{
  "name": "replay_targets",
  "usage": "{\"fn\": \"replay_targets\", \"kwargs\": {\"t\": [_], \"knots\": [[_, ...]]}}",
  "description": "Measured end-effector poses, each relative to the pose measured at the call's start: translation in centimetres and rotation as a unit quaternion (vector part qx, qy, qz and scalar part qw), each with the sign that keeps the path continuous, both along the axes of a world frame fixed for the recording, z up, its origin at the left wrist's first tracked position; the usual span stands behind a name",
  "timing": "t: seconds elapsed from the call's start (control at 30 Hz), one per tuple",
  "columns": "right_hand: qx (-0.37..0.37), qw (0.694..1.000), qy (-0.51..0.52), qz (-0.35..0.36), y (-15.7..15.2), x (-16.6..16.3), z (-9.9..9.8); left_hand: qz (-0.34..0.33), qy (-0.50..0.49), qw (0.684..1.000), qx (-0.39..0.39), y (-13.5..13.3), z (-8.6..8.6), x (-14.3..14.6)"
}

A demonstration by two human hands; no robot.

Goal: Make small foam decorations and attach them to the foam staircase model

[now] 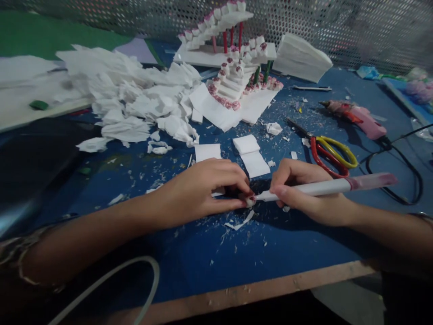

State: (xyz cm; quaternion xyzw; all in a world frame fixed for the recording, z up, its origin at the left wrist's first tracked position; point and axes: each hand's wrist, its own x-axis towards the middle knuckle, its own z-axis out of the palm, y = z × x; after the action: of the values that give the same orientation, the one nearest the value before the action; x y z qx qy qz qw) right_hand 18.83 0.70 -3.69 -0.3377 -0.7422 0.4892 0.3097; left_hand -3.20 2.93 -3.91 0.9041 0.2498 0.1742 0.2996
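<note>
Between thumb and fingers, my left hand (216, 185) pinches a small white paper piece with a reddish top (251, 201), partly hidden by the fingertips. My right hand (301, 192) grips a white marker (314, 188) with a pinkish-purple end, its tip touching the paper piece or right against it. Just beyond the hands lie a folded white paper strip (251, 155) and a white paper square (207, 152). Further back stands a white paper model staircase (233, 81), trimmed with rows of small pink-and-white paper pieces and propped on red and green posts.
Red-and-yellow scissors (329, 153) and a pink glue gun (361, 118) with a black cord lie on the right. A heap of crumpled white paper (135, 95) fills the back left. A folded white stack (302, 58) leans near the perforated panel. Paper scraps litter the blue tabletop (203, 257).
</note>
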Motion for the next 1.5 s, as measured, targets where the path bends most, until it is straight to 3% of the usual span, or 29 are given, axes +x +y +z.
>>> {"fn": "replay_targets", "kwargs": {"t": [0.27, 0.47, 1.5], "knots": [[0.04, 0.998, -0.046, -0.008, -0.01, -0.01, 0.19, 0.002, -0.008, 1.0, 0.011, 0.0, -0.05, 0.26], [0.006, 1.0, -0.014, -0.009, -0.01, 0.08, -0.1, -0.005, -0.015, 1.0, 0.005, 0.06, -0.01, 0.31], [0.021, 1.0, -0.007, 0.005, -0.2, 0.39, -0.29, -0.005, -0.03, 0.999, -0.014, 0.16, -0.13, 0.48]]}}
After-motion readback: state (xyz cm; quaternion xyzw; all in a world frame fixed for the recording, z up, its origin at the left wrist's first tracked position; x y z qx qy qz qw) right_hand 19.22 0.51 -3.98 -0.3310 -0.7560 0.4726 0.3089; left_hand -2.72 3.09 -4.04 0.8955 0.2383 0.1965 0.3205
